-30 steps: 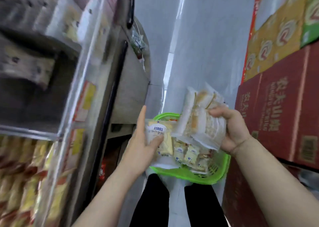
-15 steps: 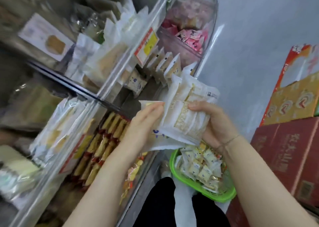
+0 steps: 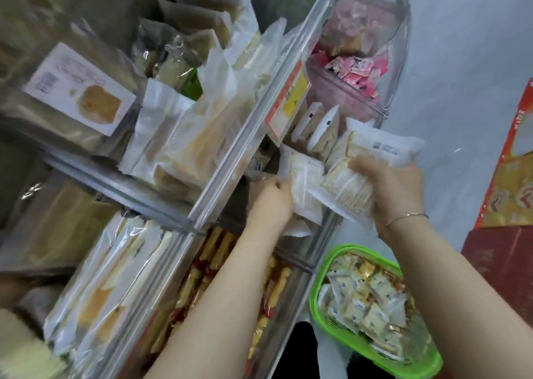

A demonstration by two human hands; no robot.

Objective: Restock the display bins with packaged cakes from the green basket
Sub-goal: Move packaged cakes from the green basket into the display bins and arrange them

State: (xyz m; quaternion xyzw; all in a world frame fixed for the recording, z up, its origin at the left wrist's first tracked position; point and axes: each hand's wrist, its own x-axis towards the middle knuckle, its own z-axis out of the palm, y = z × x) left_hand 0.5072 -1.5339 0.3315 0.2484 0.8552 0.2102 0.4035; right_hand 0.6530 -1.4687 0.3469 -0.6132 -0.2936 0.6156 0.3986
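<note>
My right hand [image 3: 395, 188] grips a stack of white-wrapped cake packs [image 3: 375, 150] just in front of a clear display bin [image 3: 314, 127] where a few similar packs stand upright. My left hand [image 3: 271, 199] holds another white cake pack [image 3: 305, 182] at the lower front of that bin. The green basket [image 3: 323, 289] sits low at the right, on my lap, with several small wrapped cakes [image 3: 366, 300] inside.
Shelf bins on the left hold white and clear bread packs [image 3: 178, 136]. A rounded clear bin [image 3: 389, 61] above holds pink packets. Yellow-red wrapped snacks [image 3: 207, 266] fill a lower bin. Red and yellow cartons [image 3: 507, 176] stand at the right, with grey floor between.
The view swung from the basket up to the shelves. Both hands lifted the cake packs away from the basket and carried them up-left to the clear bin.
</note>
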